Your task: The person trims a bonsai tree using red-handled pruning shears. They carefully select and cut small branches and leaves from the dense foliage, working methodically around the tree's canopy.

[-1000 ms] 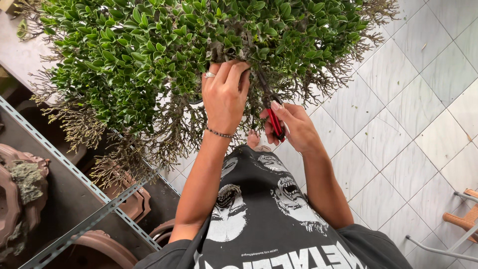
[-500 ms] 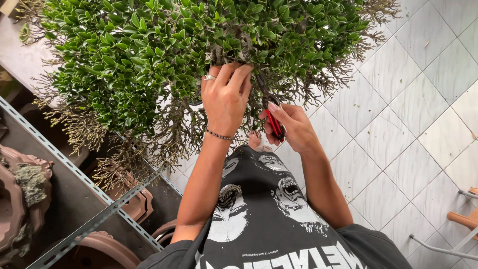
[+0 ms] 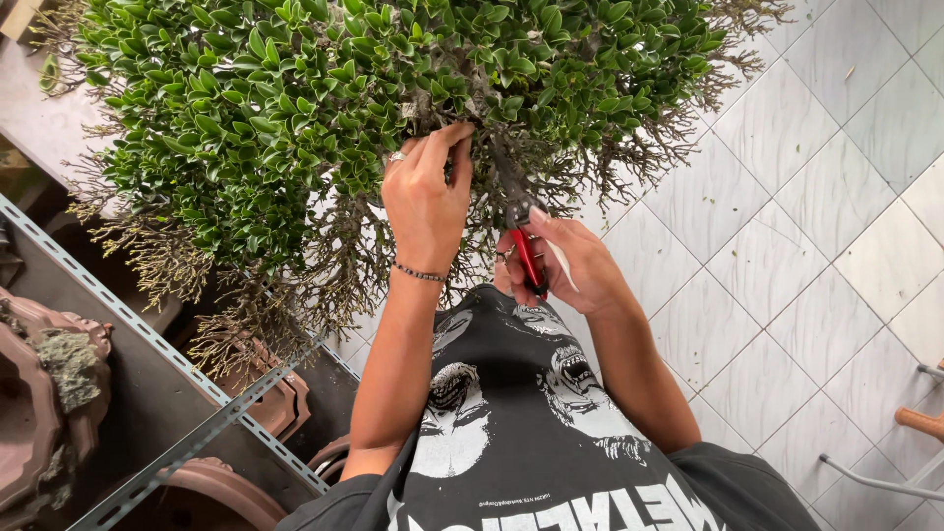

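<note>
- At nine o'clock in the head view, a brown clay pot [image 3: 44, 413] sits under a grey metal shelf rail [image 3: 167, 359], well apart from the hands.
- The bush [image 3: 324, 108] fills the top, from ten to one o'clock: dense green leaves above, bare brown twigs hanging below.
- The left hand [image 3: 425, 202], with a ring and a bead bracelet, reaches up at twelve o'clock; its fingers are closed on a clump of foliage at the bush's underside, holding it aside.
- The right hand [image 3: 570, 261], just beside it toward one o'clock, is wrapped around the red handles of the shears [image 3: 526, 251]; the blades point up into the twigs, and whether they are shut I cannot tell.
- Judged from this, a cut among the inner twigs is in hand; the next move calls for the blades seated on a single stem, clear of the left fingers.
- White floor tiles [image 3: 787, 197] spread from two to five o'clock.
</note>
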